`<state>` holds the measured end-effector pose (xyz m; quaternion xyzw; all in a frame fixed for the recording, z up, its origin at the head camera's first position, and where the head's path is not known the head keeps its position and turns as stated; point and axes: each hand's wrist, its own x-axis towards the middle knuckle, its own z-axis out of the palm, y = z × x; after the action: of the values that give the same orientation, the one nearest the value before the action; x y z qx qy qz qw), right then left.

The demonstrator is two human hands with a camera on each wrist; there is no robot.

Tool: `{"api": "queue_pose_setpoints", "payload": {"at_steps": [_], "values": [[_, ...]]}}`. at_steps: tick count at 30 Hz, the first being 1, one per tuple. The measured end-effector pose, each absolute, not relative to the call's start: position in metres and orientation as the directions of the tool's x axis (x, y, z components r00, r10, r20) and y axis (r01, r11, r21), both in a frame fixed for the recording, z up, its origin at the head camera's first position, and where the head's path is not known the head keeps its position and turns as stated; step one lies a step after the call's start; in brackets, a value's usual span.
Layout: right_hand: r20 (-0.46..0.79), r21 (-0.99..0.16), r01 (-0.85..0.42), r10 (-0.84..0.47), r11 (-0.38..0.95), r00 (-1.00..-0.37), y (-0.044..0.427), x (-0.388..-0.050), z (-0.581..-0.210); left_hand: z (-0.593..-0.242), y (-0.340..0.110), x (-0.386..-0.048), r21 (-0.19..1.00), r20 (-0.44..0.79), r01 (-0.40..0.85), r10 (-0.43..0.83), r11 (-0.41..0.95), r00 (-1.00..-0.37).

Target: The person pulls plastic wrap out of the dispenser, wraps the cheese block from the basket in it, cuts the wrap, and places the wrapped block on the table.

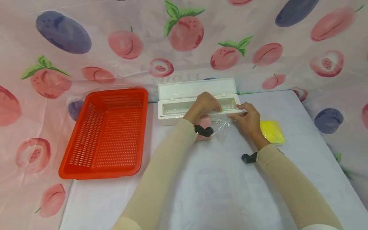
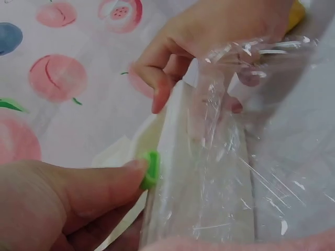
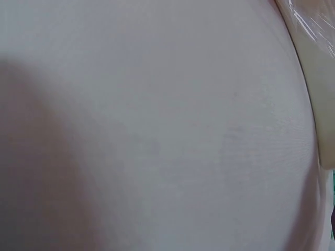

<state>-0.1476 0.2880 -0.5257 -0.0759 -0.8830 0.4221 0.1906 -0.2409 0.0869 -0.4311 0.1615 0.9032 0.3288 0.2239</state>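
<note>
A long white cling film dispenser (image 1: pixel 169 120) lies across the back of the table with its lid (image 1: pixel 196 88) raised. Clear cling film (image 2: pixel 220 172) hangs over its front wall. My left hand (image 1: pixel 205 103) pinches a small green slide cutter (image 2: pixel 151 170) on the dispenser's front edge, between thumb and finger. At the right end, my right hand (image 1: pixel 248 119) grips the front corner of the dispenser, a finger on the top side and the thumb at the front, by the film. The right wrist view shows mostly table cloth, with a bit of dispenser and film at its right edge.
A red-orange plastic basket (image 1: pixel 141 127) stands left of the dispenser. Beside my right hand lies a yellow square item (image 1: pixel 271 132). A pink item (image 1: pixel 204 121) is partly hidden under my left wrist. Fruit-patterned sheeting (image 1: pixel 115 73) hangs behind the white-covered table (image 1: pixel 218 191).
</note>
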Motion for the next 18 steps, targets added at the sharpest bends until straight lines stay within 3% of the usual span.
{"api": "queue_pose_setpoints", "payload": {"at_steps": [7,18], "values": [[0.249,-0.773,-0.007,0.293,0.634,-0.923,0.286,-0.147,-0.524,-0.431,0.079,-0.242,0.674,-0.334,0.094,0.417,0.732,-0.846],[0.243,-0.761,0.018,0.311,0.648,-0.919,0.289,-0.147,-0.523,-0.427,0.046,-0.235,0.686,-0.278,0.114,0.404,0.718,-0.871]]}}
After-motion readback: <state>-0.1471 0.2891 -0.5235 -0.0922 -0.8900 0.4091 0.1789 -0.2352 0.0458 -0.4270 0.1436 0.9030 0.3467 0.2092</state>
